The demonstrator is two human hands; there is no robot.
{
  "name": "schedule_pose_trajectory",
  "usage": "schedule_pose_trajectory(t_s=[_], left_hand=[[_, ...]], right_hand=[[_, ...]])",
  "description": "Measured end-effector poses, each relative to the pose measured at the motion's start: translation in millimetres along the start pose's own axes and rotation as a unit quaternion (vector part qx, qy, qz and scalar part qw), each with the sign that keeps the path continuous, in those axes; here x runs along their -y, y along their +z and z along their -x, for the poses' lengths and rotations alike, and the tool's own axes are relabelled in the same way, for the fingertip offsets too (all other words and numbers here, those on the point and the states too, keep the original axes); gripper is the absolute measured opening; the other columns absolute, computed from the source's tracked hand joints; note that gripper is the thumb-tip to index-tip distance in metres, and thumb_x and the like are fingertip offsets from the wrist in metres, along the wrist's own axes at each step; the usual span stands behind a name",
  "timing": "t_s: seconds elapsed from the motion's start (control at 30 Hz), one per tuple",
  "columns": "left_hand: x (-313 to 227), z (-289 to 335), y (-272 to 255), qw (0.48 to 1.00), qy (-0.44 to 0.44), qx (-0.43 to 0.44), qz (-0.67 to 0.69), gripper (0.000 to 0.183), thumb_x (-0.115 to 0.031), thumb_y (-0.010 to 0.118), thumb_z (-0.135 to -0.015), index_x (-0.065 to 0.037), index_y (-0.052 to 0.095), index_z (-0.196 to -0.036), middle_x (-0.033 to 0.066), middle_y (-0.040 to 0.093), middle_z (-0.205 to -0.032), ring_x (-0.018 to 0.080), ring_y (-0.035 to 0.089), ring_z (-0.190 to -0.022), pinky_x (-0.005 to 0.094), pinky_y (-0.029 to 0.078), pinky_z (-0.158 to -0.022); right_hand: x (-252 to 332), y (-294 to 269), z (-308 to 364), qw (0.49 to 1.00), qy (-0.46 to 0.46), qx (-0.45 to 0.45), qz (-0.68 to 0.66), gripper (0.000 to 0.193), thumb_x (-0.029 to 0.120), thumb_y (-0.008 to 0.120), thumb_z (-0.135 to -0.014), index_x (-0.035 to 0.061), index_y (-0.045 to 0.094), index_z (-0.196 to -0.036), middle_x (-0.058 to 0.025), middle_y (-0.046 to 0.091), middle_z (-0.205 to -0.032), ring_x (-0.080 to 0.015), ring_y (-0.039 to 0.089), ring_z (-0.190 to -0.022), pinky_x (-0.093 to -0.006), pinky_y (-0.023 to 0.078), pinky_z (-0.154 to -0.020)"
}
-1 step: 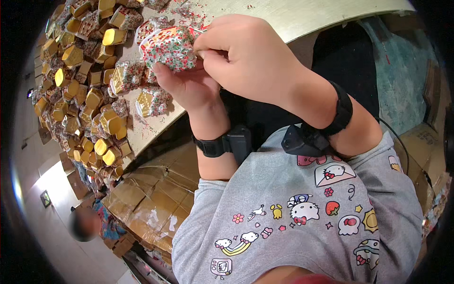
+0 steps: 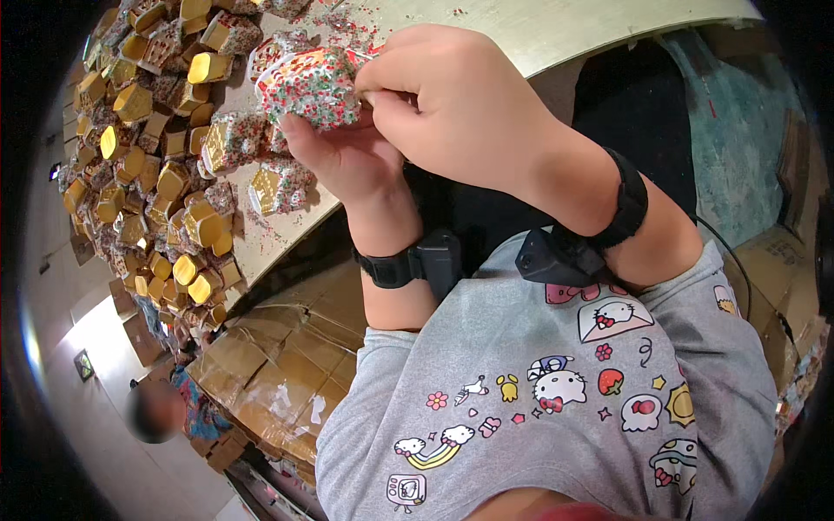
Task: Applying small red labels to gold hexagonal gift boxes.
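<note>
My left hand (image 2: 352,156) is wrapped under a small box-shaped piece (image 2: 308,95) crusted with red, green and white beads, its thumb pressed against the near side. My right hand (image 2: 452,104) is closed in a pinch at the right side of this piece. Whatever lies between those fingertips is too small to make out. Beside my left thumb on the table (image 2: 269,247) lies another beaded piece (image 2: 233,143) with a gold face. A third one (image 2: 280,187) rests nearer the table edge. My left hand's other fingers are mostly hidden behind the piece.
A large heap of gold-faced beaded pieces (image 2: 135,102) covers the table's left part. Loose beads (image 2: 347,33) are scattered around my hands. Taped cardboard (image 2: 269,347) lies below the table edge. Another person (image 2: 156,408) is in the background at lower left. A cable (image 2: 734,247) hangs at right.
</note>
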State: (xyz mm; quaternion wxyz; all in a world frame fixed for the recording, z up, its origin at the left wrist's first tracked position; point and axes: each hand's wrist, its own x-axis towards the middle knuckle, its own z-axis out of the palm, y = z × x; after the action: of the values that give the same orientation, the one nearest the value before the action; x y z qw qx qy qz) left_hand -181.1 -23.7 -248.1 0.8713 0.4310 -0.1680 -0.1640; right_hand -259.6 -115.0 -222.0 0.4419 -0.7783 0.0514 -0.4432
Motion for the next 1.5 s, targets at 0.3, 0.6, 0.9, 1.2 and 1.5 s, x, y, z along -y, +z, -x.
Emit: schedule_pose_trajectory(t_s=[0.3, 0.6, 0.9, 1.2, 1.5], left_hand=[[0.1, -3.9, -8.0, 0.998, -0.035, 0.026, 0.033, 0.057, -0.053, 0.048, -0.082, -0.008, 0.047, -0.117, 0.0091, 0.058, -0.106, 0.0233, 0.057, -0.096, 0.0368, 0.046, -0.084], [-1.5, -3.8, -6.1, 0.997, -0.069, 0.022, 0.029, 0.055, -0.051, 0.047, -0.084, -0.006, 0.048, -0.115, 0.0097, 0.058, -0.106, 0.0234, 0.057, -0.096, 0.0372, 0.046, -0.085], [1.2, -5.6, -7.7, 0.994, -0.078, 0.033, 0.063, 0.053, -0.050, 0.046, -0.084, -0.005, 0.050, -0.113, 0.0102, 0.059, -0.104, 0.0238, 0.058, -0.095, 0.0363, 0.048, -0.083], [-0.8, -3.6, -10.8, 0.994, -0.087, 0.021, 0.070, 0.051, -0.048, 0.047, -0.085, -0.005, 0.051, -0.111, 0.0104, 0.059, -0.105, 0.0233, 0.058, -0.095, 0.0359, 0.046, -0.084], [2.9, -6.3, -13.1, 0.995, -0.067, 0.023, 0.064, 0.053, -0.050, 0.050, -0.082, -0.005, 0.051, -0.111, 0.0090, 0.061, -0.102, 0.0236, 0.058, -0.094, 0.0363, 0.046, -0.083]], right_hand=[[6.8, -8.9, -4.4, 0.989, 0.097, 0.088, -0.067, 0.013, 0.005, 0.055, -0.068, -0.0004, 0.063, -0.076, -0.0132, 0.058, -0.066, -0.0266, 0.057, -0.062, -0.0308, 0.045, -0.054], [5.3, -5.4, -5.7, 0.990, -0.020, 0.079, 0.119, 0.016, 0.018, 0.055, -0.064, 0.0031, 0.062, -0.063, -0.0156, 0.059, -0.067, -0.0296, 0.059, -0.065, -0.0374, 0.048, -0.060], [4.0, -5.7, -1.6, 0.991, -0.057, 0.035, 0.112, 0.012, 0.017, 0.056, -0.063, 0.0054, 0.061, -0.062, -0.0114, 0.057, -0.067, -0.0267, 0.058, -0.068, -0.0343, 0.047, -0.059], [9.1, -2.4, 1.0, 0.991, -0.035, 0.032, 0.129, 0.012, 0.017, 0.056, -0.062, 0.0069, 0.061, -0.062, -0.0090, 0.056, -0.066, -0.0244, 0.058, -0.066, -0.0327, 0.047, -0.058], [4.8, 0.5, -4.0, 0.986, -0.018, 0.080, 0.143, 0.017, 0.019, 0.055, -0.063, 0.0034, 0.062, -0.059, -0.0155, 0.057, -0.059, -0.0287, 0.058, -0.057, -0.0385, 0.047, -0.054]])
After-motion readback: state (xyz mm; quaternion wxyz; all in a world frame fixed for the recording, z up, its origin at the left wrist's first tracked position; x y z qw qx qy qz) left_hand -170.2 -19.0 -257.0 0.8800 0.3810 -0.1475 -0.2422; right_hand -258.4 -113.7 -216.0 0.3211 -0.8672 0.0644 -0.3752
